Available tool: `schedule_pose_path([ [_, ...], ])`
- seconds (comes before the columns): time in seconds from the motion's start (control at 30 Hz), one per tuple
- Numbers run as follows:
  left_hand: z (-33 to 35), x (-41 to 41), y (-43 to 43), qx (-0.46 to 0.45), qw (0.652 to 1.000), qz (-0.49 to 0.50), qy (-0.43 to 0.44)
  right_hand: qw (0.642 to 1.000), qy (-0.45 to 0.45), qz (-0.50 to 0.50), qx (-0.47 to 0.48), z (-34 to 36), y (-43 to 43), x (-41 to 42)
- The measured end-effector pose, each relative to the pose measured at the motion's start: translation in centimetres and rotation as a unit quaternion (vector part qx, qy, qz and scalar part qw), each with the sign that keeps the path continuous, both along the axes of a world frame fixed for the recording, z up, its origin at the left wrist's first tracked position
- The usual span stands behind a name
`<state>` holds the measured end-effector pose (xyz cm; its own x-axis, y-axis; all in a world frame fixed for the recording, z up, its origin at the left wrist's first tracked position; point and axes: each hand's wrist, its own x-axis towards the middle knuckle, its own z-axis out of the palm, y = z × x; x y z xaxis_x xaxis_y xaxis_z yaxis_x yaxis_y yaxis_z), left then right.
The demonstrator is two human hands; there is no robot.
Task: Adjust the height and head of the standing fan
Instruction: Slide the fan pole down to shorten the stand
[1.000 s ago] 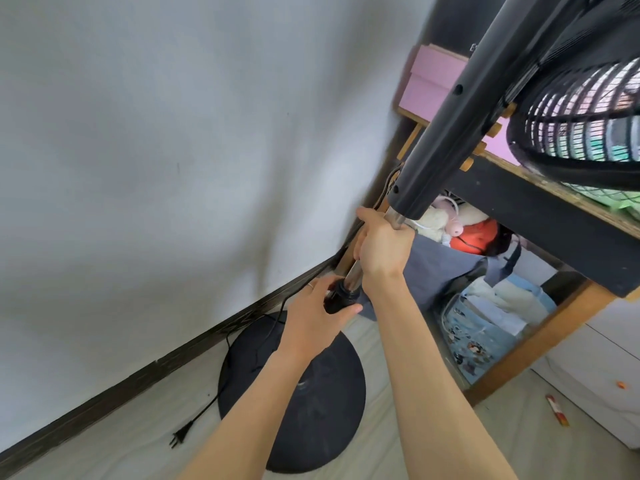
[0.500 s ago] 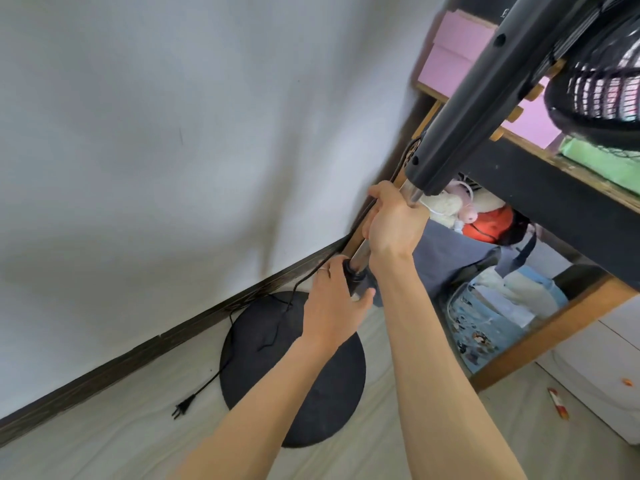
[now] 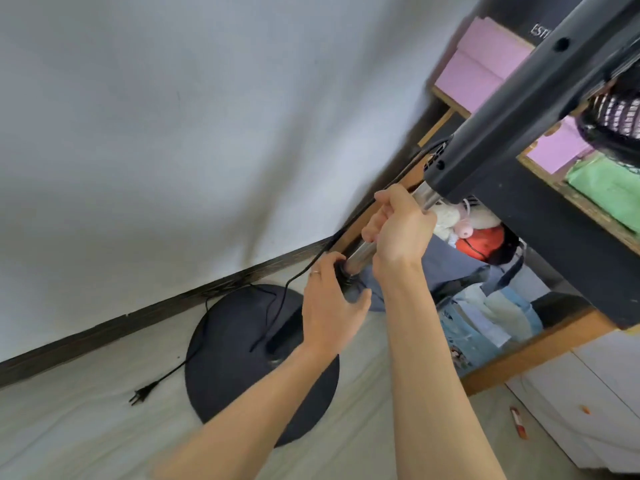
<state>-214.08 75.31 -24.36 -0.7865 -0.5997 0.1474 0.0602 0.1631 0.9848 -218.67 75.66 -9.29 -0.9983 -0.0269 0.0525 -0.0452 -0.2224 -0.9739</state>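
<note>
Beside wall [image 3: 173,150] — right hand [image 3: 401,230] grips chrome pole [image 3: 360,254], left hand [image 3: 332,306] clasps collar [image 3: 344,275].

Counts, head view: 1 standing fan [image 3: 540,98], w/ 1 round base [image 3: 235,358], 1 chrome inner pole [image 3: 360,254], 1 grille [image 3: 613,119] partly in frame. 2 hands: left hand [image 3: 329,306], right hand [image 3: 401,230]. 1 ring [image 3: 316,271]. 1 power plug [image 3: 140,396] on 1 cord. 1 wooden shelf unit [image 3: 533,351]. Pink boxes [image 3: 481,64]: approx. 3; exact no. unclear.
</note>
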Motion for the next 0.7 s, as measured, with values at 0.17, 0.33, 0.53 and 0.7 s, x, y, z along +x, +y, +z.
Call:
schedule_pose_path([
  [0.17,0.4,-1.6,-2.4,-0.029,0.998,-0.051,0.003,1.000,0.013,0.023,0.008,-0.3,-0.1,-0.1],
  [0.33,1.7,-1.5,-7.5,-0.021,0.946,-0.310,-0.089,0.999,0.014,0.029,0.007,-0.1,-0.2,0.1],
  [0.53,-0.4,-0.5,0.6,-0.018,0.998,0.057,0.013,1.000,0.004,0.019,0.014,0.0,-0.3,0.4],
  [0.7,0.6,-2.4,-4.0,-0.037,0.990,-0.136,0.008,0.999,0.009,0.041,0.017,-0.1,0.4,0.0],
])
